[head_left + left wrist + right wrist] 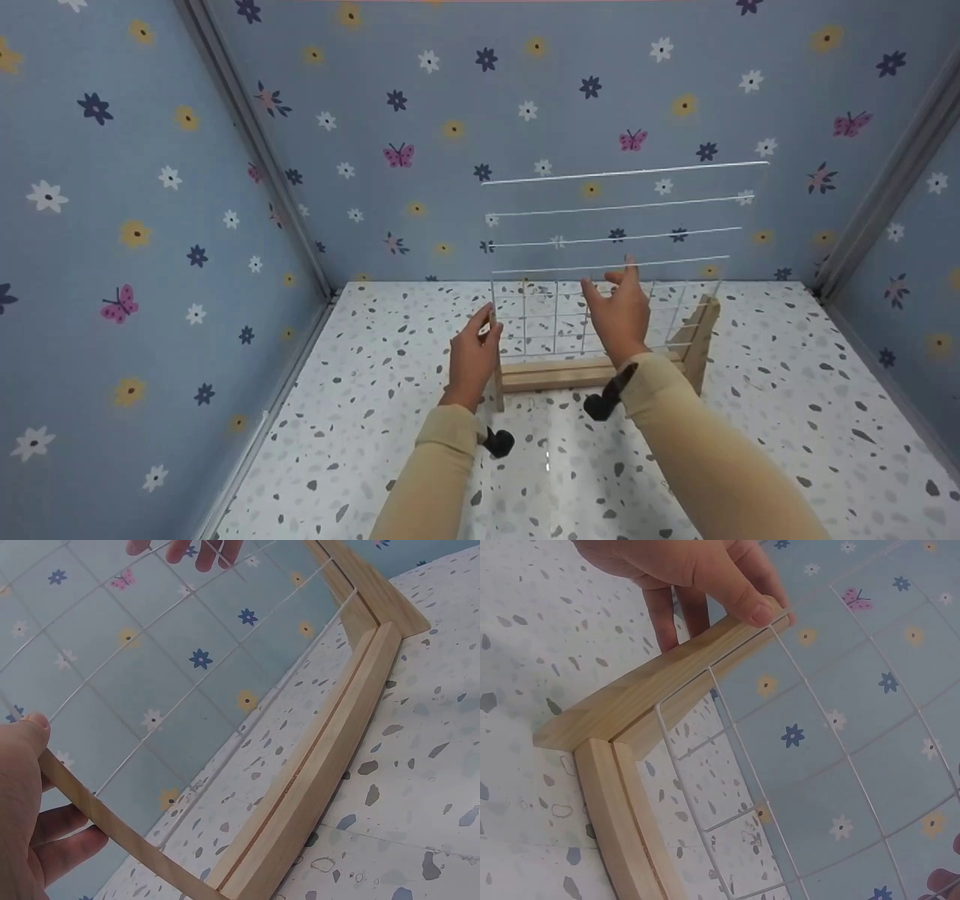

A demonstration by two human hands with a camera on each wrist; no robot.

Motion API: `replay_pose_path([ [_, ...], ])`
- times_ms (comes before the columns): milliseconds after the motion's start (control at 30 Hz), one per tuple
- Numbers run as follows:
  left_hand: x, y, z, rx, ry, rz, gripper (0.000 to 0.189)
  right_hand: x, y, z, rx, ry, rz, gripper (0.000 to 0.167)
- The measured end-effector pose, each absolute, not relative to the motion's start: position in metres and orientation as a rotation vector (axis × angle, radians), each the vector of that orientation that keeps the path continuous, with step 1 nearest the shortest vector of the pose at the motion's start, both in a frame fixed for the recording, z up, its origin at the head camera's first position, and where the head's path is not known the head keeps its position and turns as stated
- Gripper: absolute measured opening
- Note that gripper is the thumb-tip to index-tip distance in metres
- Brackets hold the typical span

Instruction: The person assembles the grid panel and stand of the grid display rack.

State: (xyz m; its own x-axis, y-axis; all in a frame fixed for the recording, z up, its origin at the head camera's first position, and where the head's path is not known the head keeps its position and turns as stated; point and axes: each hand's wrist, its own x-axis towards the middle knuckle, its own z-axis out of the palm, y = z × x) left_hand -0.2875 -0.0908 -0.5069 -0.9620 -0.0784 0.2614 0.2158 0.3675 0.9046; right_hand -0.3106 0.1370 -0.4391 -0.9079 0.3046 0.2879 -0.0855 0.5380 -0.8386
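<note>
A white wire grid stands upright over a wooden base rail, between two wooden end pieces. My left hand pinches the left end piece, thumb on one side and fingers on the other. In the right wrist view that same left hand lies over the top of the wood. My right hand is raised at the grid's middle, fingers and thumb spread beside the wires. Whether it touches a wire I cannot tell. Its fingertips show at the top of the left wrist view.
The right wooden end piece stands beyond my right hand. Below lies a white speckled tabletop. Blue flowered panels with grey corner strips enclose the back and sides.
</note>
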Motion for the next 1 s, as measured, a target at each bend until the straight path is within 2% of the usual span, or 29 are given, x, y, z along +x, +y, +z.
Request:
replay_pose_path([
  [267,-0.287,-0.09,-0.501,-0.09,-2.398,-1.631,0.045,-0.31,0.137,-0.441,-0.182,-2.376,1.34,0.088],
  [800,-0.295,-0.084,-0.486,-0.034,-2.313,-1.565,0.024,-0.308,0.138,-0.441,-0.14,-2.362,1.348,0.083],
  [1000,-0.295,-0.081,-0.485,0.004,-2.309,-1.537,0.024,-0.308,0.139,-0.443,-0.147,-2.363,1.35,0.083],
])
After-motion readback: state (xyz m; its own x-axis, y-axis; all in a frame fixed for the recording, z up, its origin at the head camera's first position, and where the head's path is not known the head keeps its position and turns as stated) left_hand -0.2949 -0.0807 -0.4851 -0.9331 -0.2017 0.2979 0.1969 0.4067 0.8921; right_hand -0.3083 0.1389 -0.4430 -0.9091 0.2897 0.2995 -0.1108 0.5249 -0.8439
